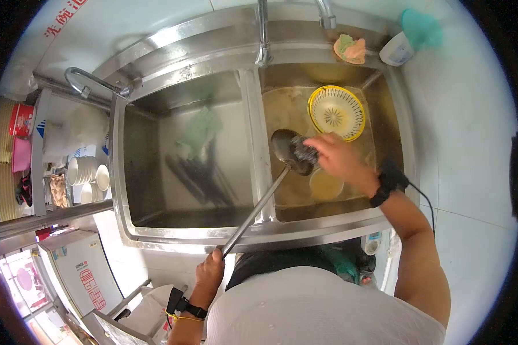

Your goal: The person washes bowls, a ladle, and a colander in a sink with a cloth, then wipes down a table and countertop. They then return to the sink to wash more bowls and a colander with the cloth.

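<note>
My left hand (210,270) is wrapped round the long metal handle of a ladle (261,205), near the end of the handle. The ladle's round bowl (281,144) is over the murky water of the right sink basin (406,172). My right hand (341,161) presses a dark steel wool scrubber (303,150) against the bowl; its fingers are slightly blurred. A yellow-rimmed white colander (335,112) lies in the water just beyond my right hand. Below that hand, a round bowl-like thing (326,184) shows through the water.
The left basin (141,144) holds water with a greenish cloth (200,132) and dark long things under it. Taps (263,34) rise behind. A sponge (350,49) and a white bottle (397,49) are on the back ledge. Shelves with stacked white cups (82,171) stand left.
</note>
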`<state>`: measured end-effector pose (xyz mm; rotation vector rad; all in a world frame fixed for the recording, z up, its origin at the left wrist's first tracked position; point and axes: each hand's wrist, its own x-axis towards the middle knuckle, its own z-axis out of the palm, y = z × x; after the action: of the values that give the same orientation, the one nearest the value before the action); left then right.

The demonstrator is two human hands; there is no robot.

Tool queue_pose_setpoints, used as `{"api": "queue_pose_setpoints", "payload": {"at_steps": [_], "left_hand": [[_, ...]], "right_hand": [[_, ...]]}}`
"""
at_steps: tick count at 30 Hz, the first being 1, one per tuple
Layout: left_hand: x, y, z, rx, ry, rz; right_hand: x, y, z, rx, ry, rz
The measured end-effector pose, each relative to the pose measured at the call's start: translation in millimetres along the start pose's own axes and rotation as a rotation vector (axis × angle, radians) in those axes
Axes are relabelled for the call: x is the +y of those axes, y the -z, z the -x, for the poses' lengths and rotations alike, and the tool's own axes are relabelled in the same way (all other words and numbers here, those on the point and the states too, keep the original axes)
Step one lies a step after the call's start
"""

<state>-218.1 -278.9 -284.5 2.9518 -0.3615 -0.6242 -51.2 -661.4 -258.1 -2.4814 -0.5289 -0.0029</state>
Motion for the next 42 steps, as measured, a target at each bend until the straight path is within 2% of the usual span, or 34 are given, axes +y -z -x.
{"api": "queue_pose_setpoints", "payload": {"at_steps": [1,3,7,9,10,12,15,17,19,20,22,23,24,26,27,29,30,32,34,35,37,40,42], "left_hand": [[1,2,-1,-0.009,-0.006,0.003],[3,5,-1,0.002,-0.016,0.010],[4,5,0,0.056,-0.037,-0.001],[5,2,1,0.064,-0.029,-0.004],[4,1,0,0.088,-0.023,-0.005],[3,-2,0,0.082,0.000,-0.034],[-2,-7,1,0.074,0.020,-0.062],[-3,-7,0,0.077,0.016,-0.064],[-1,-3,-1,0.029,0.030,-0.020],[0,-1,-3,0.035,0.025,-0.014],[4,-1,-3,-0.015,0.111,0.016],[5,-1,-3,-0.014,0.114,0.022],[5,1,-4,-0.039,0.120,0.045],[2,1,-3,-0.065,0.115,0.060],[-1,-2,-5,-0.085,0.120,0.059],[-2,-2,-7,-0.104,0.120,0.056],[-2,0,-6,-0.076,0.093,0.064],[-1,1,-3,-0.053,0.068,0.074],[-1,2,-5,-0.065,0.095,0.064],[-4,-3,-4,-0.057,0.092,0.048],[-3,-2,-6,-0.036,0.105,0.054],[-1,-3,-6,-0.061,0.121,0.080],[-5,-9,-5,-0.057,0.146,0.071]], "right_hand": [[-10,-8,-3,0.000,0.000,0.003],[-19,-34,-10,0.122,0.244,0.077],[10,-72,-40,0.176,0.195,-0.036],[28,-78,-56,-0.064,-0.225,-0.479],[32,-75,-62,-0.061,-0.226,-0.483],[39,-66,-68,-0.170,-0.553,-0.635],[100,-97,-33,-0.132,-0.425,-0.796],[114,-82,-8,-0.457,-0.514,-0.283],[101,-65,-1,-0.643,-0.759,0.022],[102,-62,8,-0.638,-0.762,0.031],[96,-53,25,0.084,-0.603,-0.029],[84,-44,29,0.219,-0.458,-0.085],[58,-32,26,0.217,-0.454,-0.084],[13,-21,22,0.266,-0.134,-0.015],[4,-28,19,0.273,-0.141,-0.011],[0,-45,17,0.156,0.163,0.036],[9,-53,17,0.159,0.159,0.036],[46,-75,13,0.222,-0.168,-0.054],[108,-97,41,0.115,-0.347,-0.194],[115,-89,49,0.123,-0.350,-0.190],[124,-69,58,0.333,-1.122,-1.655],[129,-37,77,0.339,-1.074,-1.653],[155,-35,90,0.322,-1.056,-1.665]]}}
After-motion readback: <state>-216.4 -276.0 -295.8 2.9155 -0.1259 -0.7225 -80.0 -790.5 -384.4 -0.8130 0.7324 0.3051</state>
